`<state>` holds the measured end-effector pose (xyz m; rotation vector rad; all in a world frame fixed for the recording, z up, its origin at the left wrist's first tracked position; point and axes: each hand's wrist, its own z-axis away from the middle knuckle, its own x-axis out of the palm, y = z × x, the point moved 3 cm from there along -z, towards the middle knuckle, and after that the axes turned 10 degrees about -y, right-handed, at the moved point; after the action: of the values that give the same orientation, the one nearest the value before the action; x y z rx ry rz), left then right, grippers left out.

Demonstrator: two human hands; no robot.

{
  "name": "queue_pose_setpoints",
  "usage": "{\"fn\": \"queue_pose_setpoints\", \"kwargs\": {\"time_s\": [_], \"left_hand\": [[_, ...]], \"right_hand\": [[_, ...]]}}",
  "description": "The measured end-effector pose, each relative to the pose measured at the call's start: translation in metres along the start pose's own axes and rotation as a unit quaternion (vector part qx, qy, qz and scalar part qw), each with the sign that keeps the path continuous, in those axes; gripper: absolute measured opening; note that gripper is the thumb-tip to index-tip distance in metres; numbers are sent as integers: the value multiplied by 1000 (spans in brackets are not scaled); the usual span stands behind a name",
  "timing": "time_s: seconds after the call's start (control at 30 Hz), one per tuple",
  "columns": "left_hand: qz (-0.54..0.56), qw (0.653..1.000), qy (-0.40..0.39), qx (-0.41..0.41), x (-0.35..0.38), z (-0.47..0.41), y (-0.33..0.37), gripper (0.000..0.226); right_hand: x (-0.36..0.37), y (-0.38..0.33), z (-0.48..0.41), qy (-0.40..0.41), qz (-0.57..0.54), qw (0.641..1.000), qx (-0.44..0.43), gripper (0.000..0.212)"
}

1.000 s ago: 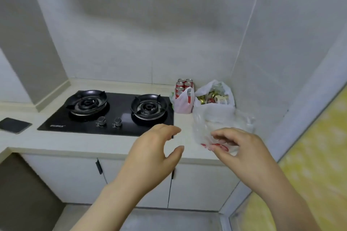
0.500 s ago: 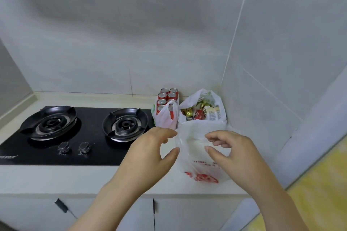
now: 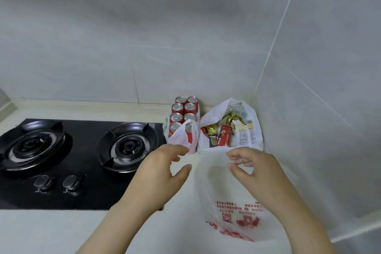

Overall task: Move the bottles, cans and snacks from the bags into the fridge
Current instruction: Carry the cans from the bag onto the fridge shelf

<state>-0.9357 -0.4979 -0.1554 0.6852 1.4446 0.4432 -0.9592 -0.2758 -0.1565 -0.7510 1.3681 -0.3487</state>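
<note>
White plastic bag [image 3: 228, 196], left hand [image 3: 162, 173] relaxed beside it, right hand [image 3: 261, 175] loosely curved over its rim, both hands empty

Kitchen corner: tiled walls, counter, gas hob.
Pale grey tiled back wall [image 3: 123, 37] at 12 o'clock met the side wall [image 3: 329, 68] at 2 o'clock. Cream countertop [image 3: 51, 231] lay at 7 o'clock. Black glass hob [image 3: 88, 192] sat at 9 o'clock, with two burners [image 3: 128, 146] and two knobs [image 3: 43, 182]. Light was soft and even.
</note>
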Motion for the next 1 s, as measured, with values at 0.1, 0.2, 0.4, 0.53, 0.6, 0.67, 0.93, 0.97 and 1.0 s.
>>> {"fn": "queue_pose_setpoints", "kwargs": {"time_s": [0.1,0.2,0.4,0.53,0.6,0.67,0.93,0.97,1.0], "left_hand": [[2,1000,-11,-2,-13,-31,-29,35],[7,1000,-11,1,-26,-63,-54,32],[9,1000,-28,9,-36,-114,-91,25],[43,999,-27,-14,-33,-137,-107,22],[61,997,-39,-25,-30,-148,-113,20],[58,997,-41,-33,-28,-160,-116,22],[10,995,-67,-70,-4,-197,-144,24],[4,995,-66,-78,1,-199,-146,25],[5,994,-62,-87,5,-201,-149,27]], "right_hand": [[11,-5,-35,-19,3,1000,15,22],[22,-9,-70,-31,9,999,24,25],[43,-6,-116,-54,5,998,44,24],[55,-2,-152,-77,-14,996,36,21],[60,0,-176,-86,3,996,27,27],[64,4,-199,-85,18,996,20,31],[85,22,-243,-110,9,994,-5,14],[88,26,-242,-109,21,994,-8,21],[90,29,-240,-108,32,994,-9,27]]}}
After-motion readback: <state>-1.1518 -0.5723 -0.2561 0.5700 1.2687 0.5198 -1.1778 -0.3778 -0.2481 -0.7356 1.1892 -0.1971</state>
